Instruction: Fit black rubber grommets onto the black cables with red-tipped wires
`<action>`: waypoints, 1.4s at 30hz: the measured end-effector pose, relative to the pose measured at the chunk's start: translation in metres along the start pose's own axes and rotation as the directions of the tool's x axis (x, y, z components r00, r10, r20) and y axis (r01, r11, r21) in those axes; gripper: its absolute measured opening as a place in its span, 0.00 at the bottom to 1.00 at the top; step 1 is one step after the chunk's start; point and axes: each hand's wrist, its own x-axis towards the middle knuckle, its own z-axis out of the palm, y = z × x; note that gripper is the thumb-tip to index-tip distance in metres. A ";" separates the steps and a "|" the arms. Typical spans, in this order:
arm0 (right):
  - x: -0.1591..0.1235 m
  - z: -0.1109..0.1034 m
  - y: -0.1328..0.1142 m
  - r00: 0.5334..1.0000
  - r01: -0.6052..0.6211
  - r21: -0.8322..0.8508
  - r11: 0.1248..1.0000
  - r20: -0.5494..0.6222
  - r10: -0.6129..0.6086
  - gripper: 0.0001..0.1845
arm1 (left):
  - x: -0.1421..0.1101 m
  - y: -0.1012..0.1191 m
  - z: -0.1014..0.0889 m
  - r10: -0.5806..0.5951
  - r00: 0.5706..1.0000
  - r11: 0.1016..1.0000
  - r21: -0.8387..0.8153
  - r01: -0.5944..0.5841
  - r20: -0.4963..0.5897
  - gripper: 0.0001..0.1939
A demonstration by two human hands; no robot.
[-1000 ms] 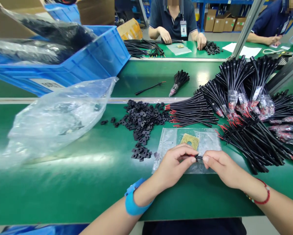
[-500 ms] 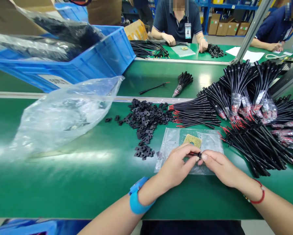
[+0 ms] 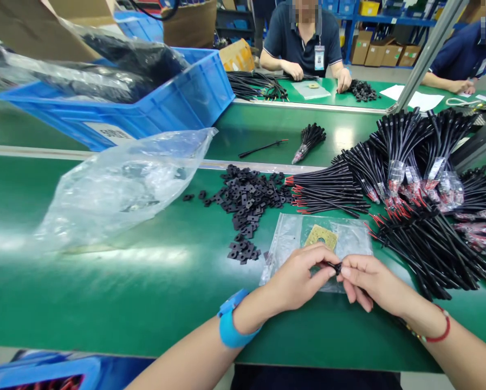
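Observation:
My left hand [image 3: 302, 276] is closed in a pinch around a short black cable, most of it hidden by the fingers. At the cable's end a small black square piece [image 3: 337, 268] shows between my fingertips, and my right hand [image 3: 375, 279] grips it with thumb and forefinger. Both hands nearly touch, above a clear zip bag [image 3: 354, 235] on the green bench. On the bag lies a yellowish square plate [image 3: 322, 234] with a hole in it. Left of the bag, a heap of small black holed pieces [image 3: 246, 197] is spread out.
Black cables with red ends [image 3: 328, 189] lie beyond the bag; more piled cables [image 3: 429, 249] and taped bundles [image 3: 401, 141] sit right. A plastic bag [image 3: 129, 189] and blue bin [image 3: 177, 103] are left. A metal post [image 3: 429, 54] rises near a co-worker [image 3: 303, 43] opposite.
The view has shifted slightly. My right hand's lower fingers have spread away from the palm. Less of the cable shows; the pinched piece stays between both hands.

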 end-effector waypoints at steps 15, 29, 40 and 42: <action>-0.032 -0.031 0.029 0.694 -0.134 -0.912 0.388 -0.365 -0.620 0.12 | 0.001 -0.007 -0.061 0.096 0.958 0.960 0.280 -0.017 -0.271 0.15; -0.030 -0.063 0.047 0.562 -0.501 -0.859 0.102 -0.413 -0.716 0.15 | -0.003 -0.021 -0.091 0.012 0.929 0.843 0.504 0.189 -0.369 0.13; 0.053 -0.014 -0.026 0.804 -0.063 -0.996 -0.070 -0.009 -0.594 0.11 | -0.018 -0.049 -0.124 -0.290 0.873 0.509 0.709 0.488 -0.392 0.10; 0.078 -0.014 -0.032 0.825 -0.116 -0.989 -0.095 -0.043 -0.563 0.12 | -0.018 -0.052 -0.129 -0.279 0.871 0.491 0.720 0.491 -0.404 0.10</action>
